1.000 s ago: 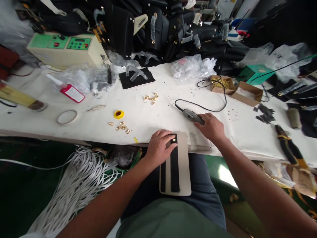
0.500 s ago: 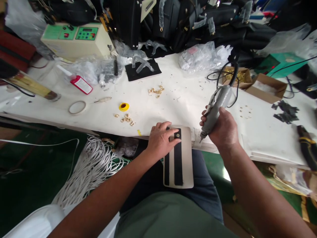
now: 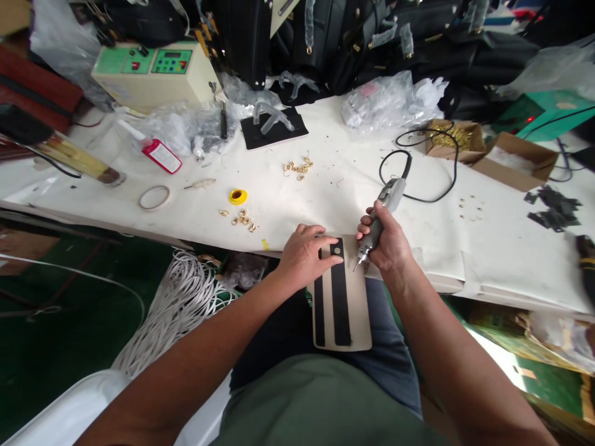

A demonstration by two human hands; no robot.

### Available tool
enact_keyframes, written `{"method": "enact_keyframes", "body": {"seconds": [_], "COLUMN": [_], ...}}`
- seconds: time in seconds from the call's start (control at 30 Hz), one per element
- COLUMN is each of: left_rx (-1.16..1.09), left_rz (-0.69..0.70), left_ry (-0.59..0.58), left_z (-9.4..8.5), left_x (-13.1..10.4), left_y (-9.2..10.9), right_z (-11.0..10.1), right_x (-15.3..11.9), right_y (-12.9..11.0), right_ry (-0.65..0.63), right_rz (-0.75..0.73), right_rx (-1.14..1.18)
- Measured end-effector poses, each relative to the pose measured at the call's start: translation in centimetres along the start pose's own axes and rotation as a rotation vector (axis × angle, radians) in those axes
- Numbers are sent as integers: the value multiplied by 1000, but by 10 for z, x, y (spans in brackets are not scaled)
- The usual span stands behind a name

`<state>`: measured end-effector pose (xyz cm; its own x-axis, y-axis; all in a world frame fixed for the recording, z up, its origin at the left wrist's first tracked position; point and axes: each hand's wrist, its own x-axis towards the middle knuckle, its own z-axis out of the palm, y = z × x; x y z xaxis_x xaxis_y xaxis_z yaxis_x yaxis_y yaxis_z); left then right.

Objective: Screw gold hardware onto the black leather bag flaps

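Observation:
My left hand (image 3: 304, 257) holds down a beige panel (image 3: 357, 310) with rounded corners. The panel lies partly on the table's front edge and partly over my lap. Two black strips (image 3: 341, 303) run lengthwise along it. Between my left thumb and index finger, a small round metal piece (image 3: 337, 250) shows at the top of the wider strip. My right hand (image 3: 390, 238) is closed around a grey electric screwdriver (image 3: 383, 207). Its bit points down and left, over the panel's right edge near the round piece; I cannot tell if it touches.
Gold clasps (image 3: 244, 218) lie left of the panel, by a yellow ring (image 3: 237, 196). More gold pieces (image 3: 298, 166) are farther back. A red-labelled bottle (image 3: 162, 155), a box of gold parts (image 3: 458, 139), black pieces (image 3: 553, 207) and the screwdriver's looping cable (image 3: 432, 201) are also on the table.
My right hand has brought the electric screwdriver left and slightly down, close to the panel. My left hand keeps its place on the panel. The whole view has shifted slightly.

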<state>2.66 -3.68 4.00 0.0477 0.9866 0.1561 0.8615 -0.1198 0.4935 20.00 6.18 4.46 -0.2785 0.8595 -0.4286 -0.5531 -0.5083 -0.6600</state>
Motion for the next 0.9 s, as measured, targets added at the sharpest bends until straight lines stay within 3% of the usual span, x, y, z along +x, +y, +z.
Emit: {"method": "enact_keyframes", "body": {"seconds": [0.23,0.47,0.57,0.7,0.9], "left_rx": [-174,-567,-636,-546,-301], "left_rz": [-79,-275,-343,-370,-210], "left_ry": [-158,-324,-307,-233,-90], "left_z": [-13,-22,-24,-19,-4], "left_x": [15,33,39,44,42], "left_y": [-5,-11,-7,-2,-3], "right_z": [5,3,0,-1,6], "right_x": [6,8,5,-1,-3], "right_y": [9,5,-3,-9,2], "right_ry": [48,8,-21,-38,-32], "right_rz": [-51,2,64,50,-75], "right_rx": [-113,-56,29,91,95]}}
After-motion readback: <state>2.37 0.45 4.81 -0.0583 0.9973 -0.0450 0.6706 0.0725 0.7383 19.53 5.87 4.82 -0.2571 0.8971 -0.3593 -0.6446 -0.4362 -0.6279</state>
